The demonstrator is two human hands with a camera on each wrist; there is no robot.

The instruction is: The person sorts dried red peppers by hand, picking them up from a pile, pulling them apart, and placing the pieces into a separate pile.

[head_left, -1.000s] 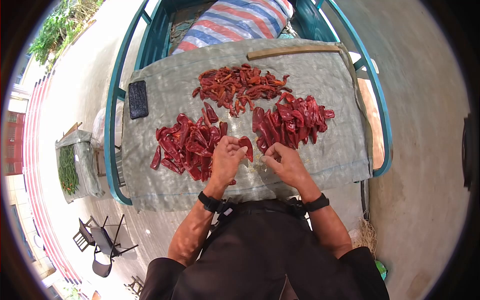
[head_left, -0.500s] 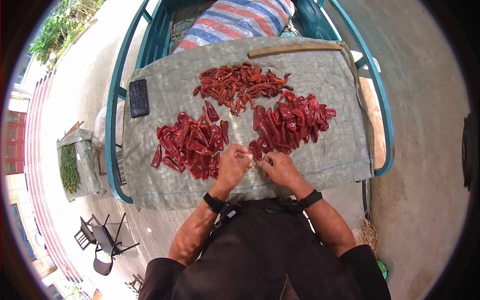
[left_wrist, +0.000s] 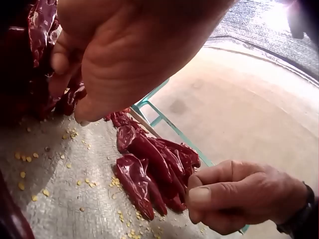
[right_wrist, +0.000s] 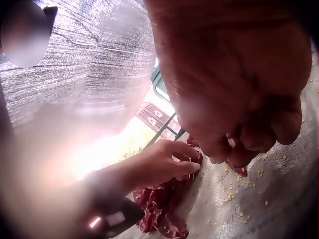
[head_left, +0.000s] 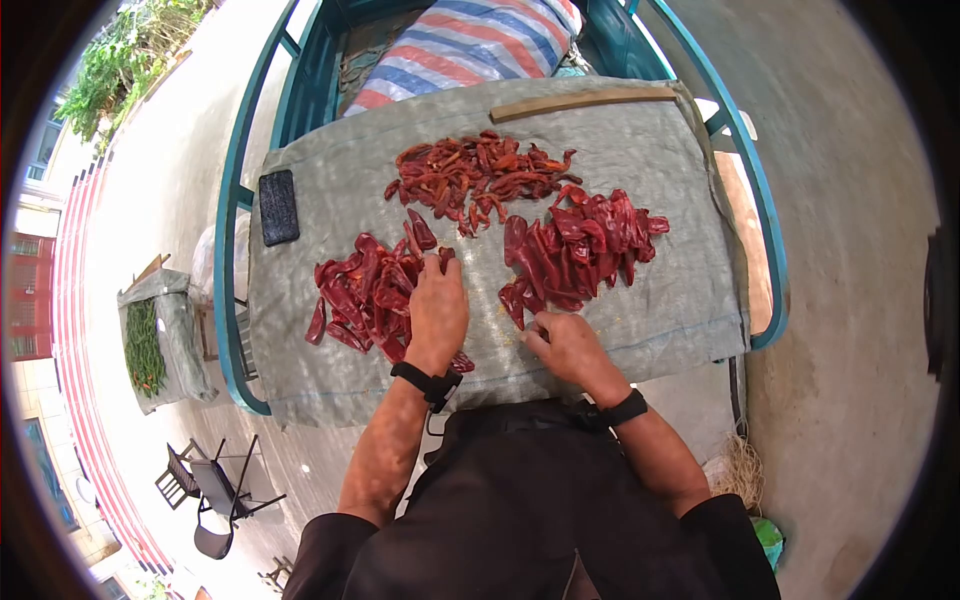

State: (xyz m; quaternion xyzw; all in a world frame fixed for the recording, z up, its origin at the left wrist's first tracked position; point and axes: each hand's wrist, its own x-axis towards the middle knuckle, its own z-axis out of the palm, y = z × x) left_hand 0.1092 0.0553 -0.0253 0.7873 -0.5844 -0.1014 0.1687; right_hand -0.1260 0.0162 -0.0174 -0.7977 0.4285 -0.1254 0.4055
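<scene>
My left hand (head_left: 440,305) reaches over the right side of the left pile of dried red chili peppers (head_left: 345,285). Its thumb and fingers close around a red chili pepper (head_left: 447,256) at the pile's edge; the right wrist view shows this left hand (right_wrist: 169,162) from the side. My right hand (head_left: 570,345) is by the near end of the right pile of large red chili peppers (head_left: 570,250), laid side by side. Its thumb lies against curled fingers in the left wrist view, with nothing visible between them. Loose yellow seeds (left_wrist: 89,181) dot the grey cloth (head_left: 640,330).
A third pile of smaller, orange-red chili peppers (head_left: 480,170) lies farther back. A wooden strip (head_left: 585,103) and a black flat object (head_left: 279,207) rest on the cloth. Teal rails (head_left: 755,220) flank it, and a striped sack (head_left: 470,45) lies behind.
A chili pepper in my left hand was laid at the near left end of the right pile. The left hand then moved up and left to the left pile; the right hand stayed near the right pile.
</scene>
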